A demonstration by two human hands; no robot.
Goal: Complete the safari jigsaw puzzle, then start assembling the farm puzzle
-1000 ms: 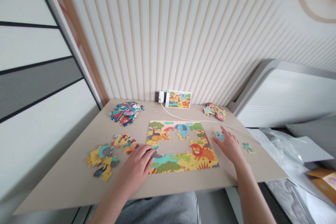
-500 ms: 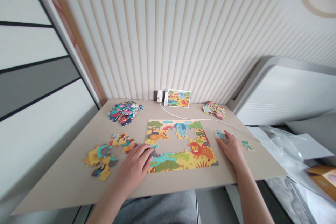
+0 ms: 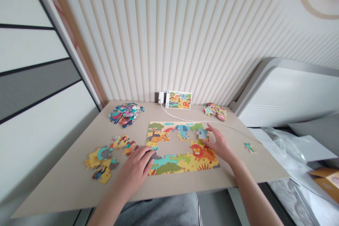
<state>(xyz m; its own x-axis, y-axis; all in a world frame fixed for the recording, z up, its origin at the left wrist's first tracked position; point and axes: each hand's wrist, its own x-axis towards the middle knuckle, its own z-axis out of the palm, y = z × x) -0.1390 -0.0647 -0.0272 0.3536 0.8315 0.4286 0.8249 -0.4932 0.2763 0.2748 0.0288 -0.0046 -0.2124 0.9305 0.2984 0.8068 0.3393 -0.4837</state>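
Open gap inside puzzle (image 3: pixel 171 168); blue piece (image 3: pixel 202 134) over its right side, between right hand's (image 3: pixel 217 142) spread fingers.

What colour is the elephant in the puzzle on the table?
The elephant is blue; it shows best in the head view.

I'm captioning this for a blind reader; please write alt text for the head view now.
Two bare hands work over a partly assembled animal jigsaw: the right hand at a blue piece, the left hand on its left edge. Behind stands a picture card.
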